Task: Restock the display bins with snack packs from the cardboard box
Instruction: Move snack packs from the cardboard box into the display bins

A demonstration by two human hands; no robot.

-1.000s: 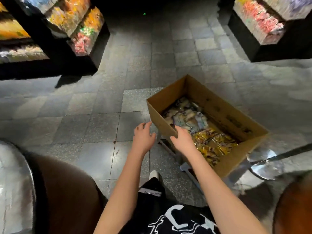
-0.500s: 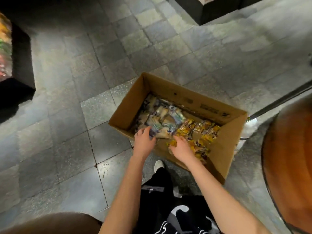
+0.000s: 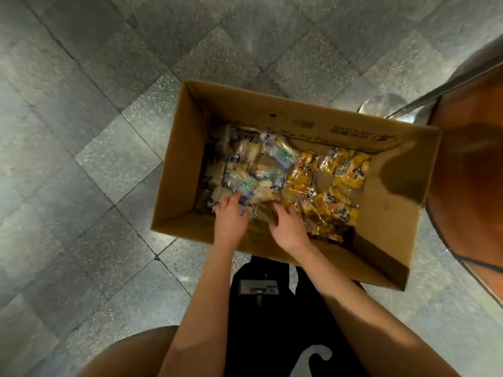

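- The cardboard box sat open on the grey tiled floor; pale snack packs filled its left half
- The left hand lay on the pale packs; whether it gripped one, I could not tell
- The right hand was released, fingers spread, beside the yellow snack packs in the right half

The box reads as plain cardboard, matt brown, dull on its inner walls. The packs flash glossy: crinkled plastic film, pale and yellow alike. The floor is speckled stone tile, smooth with a soft sheen. The pole is polished metal, mirror-bright. Down low, black cloth, matt.
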